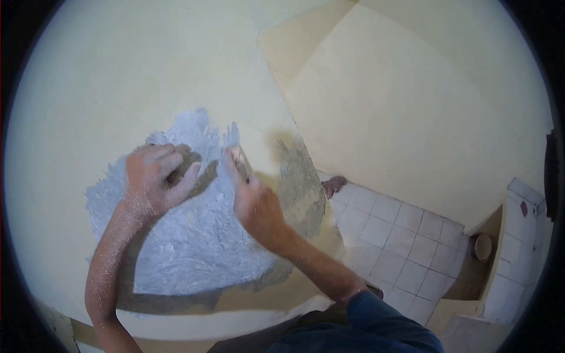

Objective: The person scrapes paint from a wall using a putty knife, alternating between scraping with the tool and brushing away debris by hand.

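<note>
A wide, round-edged view from a person's head shows two bare arms reaching up a smooth, pale yellow painted wall point(88, 94). Across its middle spreads a large, ragged, grey-white patch of rough coating point(194, 253), and both hands are over it.

The left hand point(154, 176), dusted with white powder like its forearm, is on the patch's upper left. Its fingers are bent inward with the thumb held apart, leaving a part-closed curl; whether anything sits inside cannot be told, as shadow fills the gap. The hand may be there for support.

The right hand point(254, 206) is at the patch's upper right. Its fingers are closed around a small, pale, flat-looking tool point(239, 159), whose far end is near the patch's streaked upper edge. The index finger is stretched along the tool, probably to steer it and press it flat; its exact shape is too hidden to tell.

Farther right, a darker, rough grey area point(300, 182) borders the wall's edge. Beyond lie a white square-tiled floor point(388, 253), a crumpled reddish-brown cloth-like thing point(334, 186) and a round, pale container point(482, 247).
</note>
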`<state>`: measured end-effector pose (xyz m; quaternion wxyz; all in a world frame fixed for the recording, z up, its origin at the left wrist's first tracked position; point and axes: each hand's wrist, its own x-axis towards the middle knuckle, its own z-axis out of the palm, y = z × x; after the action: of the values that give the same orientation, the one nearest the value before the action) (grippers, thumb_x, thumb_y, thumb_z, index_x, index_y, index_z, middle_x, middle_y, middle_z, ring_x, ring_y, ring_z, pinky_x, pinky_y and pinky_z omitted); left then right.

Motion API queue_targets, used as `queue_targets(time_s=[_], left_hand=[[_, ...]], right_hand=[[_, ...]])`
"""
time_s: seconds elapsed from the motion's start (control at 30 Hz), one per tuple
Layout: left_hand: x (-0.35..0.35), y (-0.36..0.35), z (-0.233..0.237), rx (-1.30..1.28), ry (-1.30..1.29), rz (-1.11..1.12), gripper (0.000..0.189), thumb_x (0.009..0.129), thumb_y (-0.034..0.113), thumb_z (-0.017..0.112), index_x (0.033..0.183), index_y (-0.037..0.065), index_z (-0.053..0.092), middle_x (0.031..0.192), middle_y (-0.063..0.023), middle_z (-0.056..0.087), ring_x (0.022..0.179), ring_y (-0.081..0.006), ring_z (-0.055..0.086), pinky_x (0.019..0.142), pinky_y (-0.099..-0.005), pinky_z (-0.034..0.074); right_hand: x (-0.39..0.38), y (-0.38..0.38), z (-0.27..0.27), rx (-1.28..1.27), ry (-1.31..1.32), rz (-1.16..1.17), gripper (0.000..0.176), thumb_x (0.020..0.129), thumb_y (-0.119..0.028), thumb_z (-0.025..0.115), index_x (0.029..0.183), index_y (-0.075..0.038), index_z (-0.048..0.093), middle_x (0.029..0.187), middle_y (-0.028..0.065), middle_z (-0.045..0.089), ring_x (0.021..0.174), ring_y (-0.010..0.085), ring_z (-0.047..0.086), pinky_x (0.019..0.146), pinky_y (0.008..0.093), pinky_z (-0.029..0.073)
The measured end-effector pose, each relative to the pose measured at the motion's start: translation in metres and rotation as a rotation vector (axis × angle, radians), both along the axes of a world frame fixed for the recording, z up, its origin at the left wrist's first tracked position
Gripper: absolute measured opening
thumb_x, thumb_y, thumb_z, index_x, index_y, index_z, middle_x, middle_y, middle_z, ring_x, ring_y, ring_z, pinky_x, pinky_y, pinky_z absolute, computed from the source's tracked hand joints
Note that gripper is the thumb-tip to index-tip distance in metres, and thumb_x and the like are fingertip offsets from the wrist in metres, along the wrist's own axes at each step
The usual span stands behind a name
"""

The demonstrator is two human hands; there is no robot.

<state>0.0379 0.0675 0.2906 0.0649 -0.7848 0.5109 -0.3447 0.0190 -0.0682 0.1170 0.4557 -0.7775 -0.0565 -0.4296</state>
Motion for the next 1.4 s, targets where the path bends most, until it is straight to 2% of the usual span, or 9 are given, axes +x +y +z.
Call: queue_targets(time_s=[0.17,0.27,0.4,0.57,0.67,0.87,1.0,1.2,1.4], left_hand=[[0.000,0.001,0.000,0.006,0.002,0.019,0.032,0.078,0.022,0.074,0.059,0.009,0.052,0.054,-0.0040,0.047,0.049,-0.0222,0.051,0.052,-0.0363,0.042],[0.003,-0.001,0.004,0.005,0.007,0.004,0.030,0.078,0.022,0.074,0.060,0.009,0.054,0.055,-0.0042,0.048,0.050,-0.0218,0.052,0.052,-0.0365,0.043],[0.002,-0.002,0.001,0.024,-0.002,0.028,0.030,0.078,0.022,0.074,0.060,0.009,0.054,0.055,-0.0042,0.050,0.050,-0.0217,0.053,0.053,-0.0368,0.043],[0.003,0.001,0.004,0.022,0.019,0.021,0.026,0.079,0.023,0.073,0.063,0.008,0.058,0.057,-0.0044,0.052,0.051,-0.0220,0.054,0.053,-0.0361,0.044],[0.004,0.000,0.001,0.044,-0.043,0.018,0.023,0.079,0.024,0.074,0.066,0.008,0.061,0.058,-0.0049,0.054,0.051,-0.0224,0.055,0.053,-0.0363,0.045],[0.005,0.001,0.002,0.040,-0.056,-0.001,0.018,0.079,0.024,0.074,0.075,0.008,0.067,0.059,-0.0053,0.056,0.051,-0.0232,0.056,0.052,-0.0367,0.046],[0.000,0.000,-0.005,0.034,-0.017,0.037,0.017,0.079,0.024,0.074,0.076,0.009,0.068,0.059,-0.0050,0.056,0.051,-0.0227,0.056,0.051,-0.0360,0.045],[0.003,-0.001,0.001,0.015,-0.040,0.029,0.017,0.078,0.023,0.075,0.074,0.009,0.067,0.058,-0.0041,0.055,0.050,-0.0220,0.055,0.051,-0.0355,0.045],[0.003,-0.002,0.000,0.020,-0.036,0.057,0.017,0.078,0.023,0.075,0.073,0.009,0.067,0.057,-0.0037,0.054,0.050,-0.0215,0.055,0.051,-0.0347,0.045]], right_hand=[[-0.005,-0.013,0.026,-0.046,0.209,0.036,0.075,0.083,0.006,0.049,0.154,-0.007,0.032,0.126,0.0358,0.053,0.084,0.0421,0.067,0.074,0.0427,0.058],[-0.010,0.015,-0.021,-0.054,-0.031,0.016,0.075,0.083,0.006,0.050,0.154,-0.008,0.032,0.130,0.0369,0.051,0.088,0.0419,0.068,0.077,0.0430,0.058],[-0.015,-0.009,0.026,-0.071,0.260,0.030,0.073,0.085,0.005,0.049,0.154,-0.010,0.031,0.129,0.0353,0.052,0.092,0.0439,0.067,0.080,0.0463,0.058],[-0.011,0.010,0.004,-0.090,0.207,0.023,0.070,0.087,0.002,0.048,0.154,-0.011,0.032,0.121,0.0303,0.059,0.094,0.0437,0.067,0.080,0.0479,0.057],[-0.008,-0.017,0.052,-0.106,0.346,0.003,0.072,0.086,0.000,0.051,0.155,-0.011,0.032,0.114,0.0270,0.063,0.094,0.0424,0.067,0.080,0.0483,0.057],[-0.007,0.004,0.003,-0.125,0.084,-0.065,0.069,0.087,-0.001,0.052,0.153,-0.011,0.036,0.093,0.0262,0.064,0.084,0.0375,0.069,0.071,0.0444,0.057],[-0.010,-0.023,0.036,-0.079,0.276,-0.006,0.073,0.085,0.001,0.056,0.153,-0.014,0.035,0.089,0.0240,0.066,0.079,0.0375,0.070,0.071,0.0432,0.058],[0.010,-0.020,0.038,-0.036,0.245,-0.088,0.075,0.084,0.002,0.057,0.153,-0.020,0.039,0.074,0.0215,0.058,0.070,0.0354,0.063,0.066,0.0446,0.054],[0.005,-0.018,0.018,-0.031,0.239,-0.032,0.076,0.084,0.001,0.056,0.155,-0.015,0.035,0.091,0.0232,0.067,0.072,0.0364,0.068,0.067,0.0425,0.058]])
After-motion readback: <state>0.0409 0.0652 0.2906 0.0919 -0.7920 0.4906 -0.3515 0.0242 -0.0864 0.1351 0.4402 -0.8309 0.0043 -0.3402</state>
